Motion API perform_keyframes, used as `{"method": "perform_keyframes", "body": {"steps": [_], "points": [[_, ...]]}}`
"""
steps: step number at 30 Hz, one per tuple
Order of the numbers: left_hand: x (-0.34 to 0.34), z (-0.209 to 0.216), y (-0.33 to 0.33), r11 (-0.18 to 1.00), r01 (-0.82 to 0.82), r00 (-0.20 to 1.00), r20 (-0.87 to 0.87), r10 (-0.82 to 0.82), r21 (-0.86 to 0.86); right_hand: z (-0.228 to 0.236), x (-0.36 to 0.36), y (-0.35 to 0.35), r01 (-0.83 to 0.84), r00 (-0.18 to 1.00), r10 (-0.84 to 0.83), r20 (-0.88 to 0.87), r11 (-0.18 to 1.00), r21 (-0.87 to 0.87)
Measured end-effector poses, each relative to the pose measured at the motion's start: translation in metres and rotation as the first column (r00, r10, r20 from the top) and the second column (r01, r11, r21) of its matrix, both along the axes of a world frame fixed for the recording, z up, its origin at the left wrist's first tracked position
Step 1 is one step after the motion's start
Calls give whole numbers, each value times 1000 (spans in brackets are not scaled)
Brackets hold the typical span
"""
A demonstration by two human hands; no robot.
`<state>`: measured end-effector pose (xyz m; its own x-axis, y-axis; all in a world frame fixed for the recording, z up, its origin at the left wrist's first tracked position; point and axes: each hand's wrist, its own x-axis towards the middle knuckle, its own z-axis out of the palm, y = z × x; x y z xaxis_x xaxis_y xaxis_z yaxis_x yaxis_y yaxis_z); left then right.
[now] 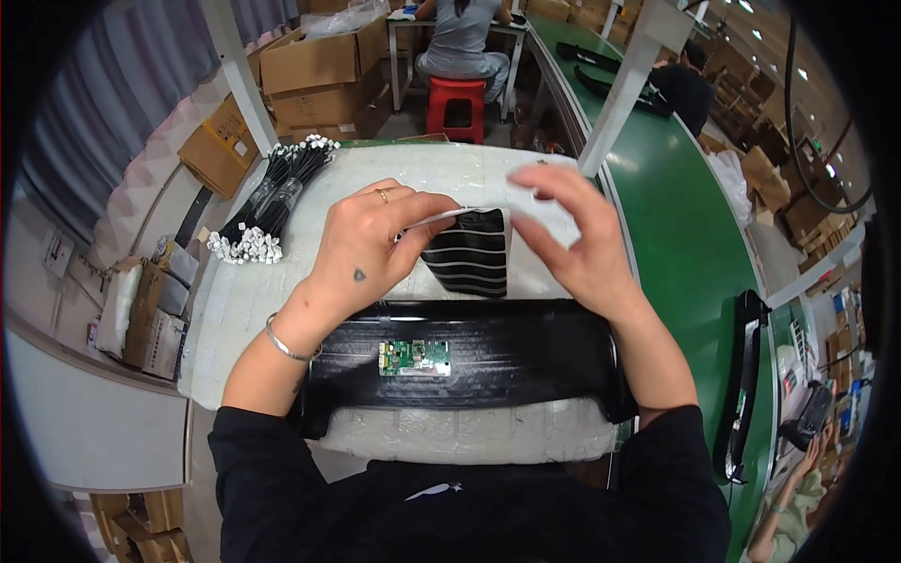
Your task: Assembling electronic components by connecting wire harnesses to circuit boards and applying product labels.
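My left hand [368, 242] pinches the upper left edge of a sheet of black strips [466, 255] on pale backing, holding it up over the table. To the right of the sheet, my right hand [589, 239] is open, with thumb and fingers spread and nothing visible between them. Below both hands lies a long, glossy black plastic panel [526, 355], its two ends bending toward me. A small green circuit board [415, 358] rests on the panel, left of its middle.
Bundled black cables with white connectors [272, 202] lie at the table's left. A green conveyor [680, 244] runs along the right, carrying another black panel [746, 385]. Cardboard boxes [319, 80] are stacked beyond the table. A person sits on a red stool [455, 108]; others work at right.
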<state>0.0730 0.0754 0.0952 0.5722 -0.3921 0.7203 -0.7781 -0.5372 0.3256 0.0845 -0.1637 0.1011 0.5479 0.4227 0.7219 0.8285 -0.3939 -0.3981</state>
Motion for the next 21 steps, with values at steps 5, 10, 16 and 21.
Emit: {"method": "perform_keyframes", "body": {"steps": [5, 10, 16, 21], "points": [[-11, 8, -6, 996, -85, 969, 235, 73, 41, 11, -5, 9, -88, 996, 90, -27, 995, 47], [-9, 4, -12, 989, -109, 923, 380, 62, 104, 6, -16, -2, -49, 996, 53, -69, 997, 67], [-9, 8, -22, 991, -56, 828, 561, -22, 121, 7, -22, -9, -92, 978, 106, -179, 992, 85], [-11, 7, -25, 992, -35, 874, 485, -28, 121, 10, -24, -14, -96, 986, 107, -127, 991, 89]]}}
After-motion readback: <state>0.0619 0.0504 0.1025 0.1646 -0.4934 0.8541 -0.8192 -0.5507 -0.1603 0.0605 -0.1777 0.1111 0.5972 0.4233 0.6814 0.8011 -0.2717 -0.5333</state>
